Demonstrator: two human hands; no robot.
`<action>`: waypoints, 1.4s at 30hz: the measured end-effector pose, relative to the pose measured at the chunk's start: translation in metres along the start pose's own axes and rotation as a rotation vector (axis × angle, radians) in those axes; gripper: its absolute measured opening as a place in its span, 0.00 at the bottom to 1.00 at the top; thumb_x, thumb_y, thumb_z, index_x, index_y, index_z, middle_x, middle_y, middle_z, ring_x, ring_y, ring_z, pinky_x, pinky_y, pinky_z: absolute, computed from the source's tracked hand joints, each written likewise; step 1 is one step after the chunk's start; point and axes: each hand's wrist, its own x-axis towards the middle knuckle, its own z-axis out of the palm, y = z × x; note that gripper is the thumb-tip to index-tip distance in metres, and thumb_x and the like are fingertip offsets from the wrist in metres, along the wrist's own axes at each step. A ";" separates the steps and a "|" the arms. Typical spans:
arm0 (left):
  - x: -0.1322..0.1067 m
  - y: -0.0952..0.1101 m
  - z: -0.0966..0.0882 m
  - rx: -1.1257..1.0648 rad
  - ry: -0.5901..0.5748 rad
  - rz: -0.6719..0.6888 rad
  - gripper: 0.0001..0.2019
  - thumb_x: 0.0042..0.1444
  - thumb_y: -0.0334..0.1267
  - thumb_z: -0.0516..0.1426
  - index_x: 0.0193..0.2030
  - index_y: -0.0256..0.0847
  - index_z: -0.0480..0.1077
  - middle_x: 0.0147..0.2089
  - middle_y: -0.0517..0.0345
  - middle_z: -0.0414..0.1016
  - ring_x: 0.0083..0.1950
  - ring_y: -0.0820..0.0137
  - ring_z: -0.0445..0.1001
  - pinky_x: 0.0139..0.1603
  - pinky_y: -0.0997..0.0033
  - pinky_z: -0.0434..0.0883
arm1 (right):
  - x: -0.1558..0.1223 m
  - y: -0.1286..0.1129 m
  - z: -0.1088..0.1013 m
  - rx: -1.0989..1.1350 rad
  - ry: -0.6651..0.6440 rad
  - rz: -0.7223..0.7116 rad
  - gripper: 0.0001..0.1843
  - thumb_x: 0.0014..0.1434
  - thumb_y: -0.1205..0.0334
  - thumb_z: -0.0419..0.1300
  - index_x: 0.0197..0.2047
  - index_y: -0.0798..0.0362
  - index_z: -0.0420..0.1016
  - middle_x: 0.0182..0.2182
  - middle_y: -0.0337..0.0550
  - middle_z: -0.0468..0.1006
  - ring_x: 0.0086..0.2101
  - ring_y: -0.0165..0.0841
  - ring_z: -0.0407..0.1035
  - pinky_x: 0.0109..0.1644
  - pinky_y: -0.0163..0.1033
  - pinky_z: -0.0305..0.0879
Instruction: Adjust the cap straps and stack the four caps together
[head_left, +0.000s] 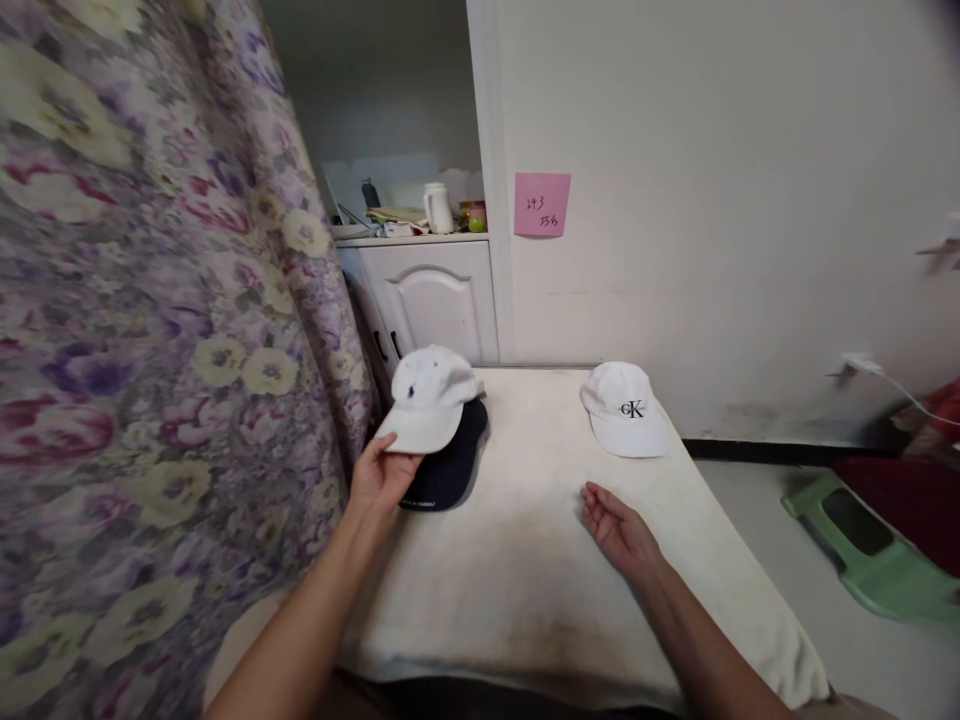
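Note:
My left hand (386, 475) pinches the brim of a white baseball cap (431, 385) with a small dark logo on its front. That cap sits over a navy cap (450, 470), whose brim with small pale lettering shows beneath; whether the two touch, I cannot tell. On the far right of the table lies another white cap (622, 410) with black "CK" letters, its brim toward me. In front of this cap, apart from it, my right hand (619, 530) holds nothing, its fingers loosely bent and the palm turned inward.
A pale cloth with dark stains covers the table (525, 560). A floral curtain (172, 350) hangs close on the left. Behind stand a white cabinet (435, 300) with a white jug (437, 208) on it and a wall with a pink note (541, 205). A green stool (862, 560) is at right.

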 end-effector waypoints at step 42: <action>-0.040 -0.027 -0.059 0.250 0.501 -0.165 0.18 0.60 0.15 0.51 0.54 0.32 0.66 0.37 0.50 0.83 0.32 0.68 0.83 0.39 0.68 0.83 | 0.001 0.002 0.001 -0.092 -0.091 -0.033 0.09 0.52 0.73 0.69 0.38 0.58 0.79 0.32 0.47 0.83 0.32 0.30 0.78 0.40 0.33 0.76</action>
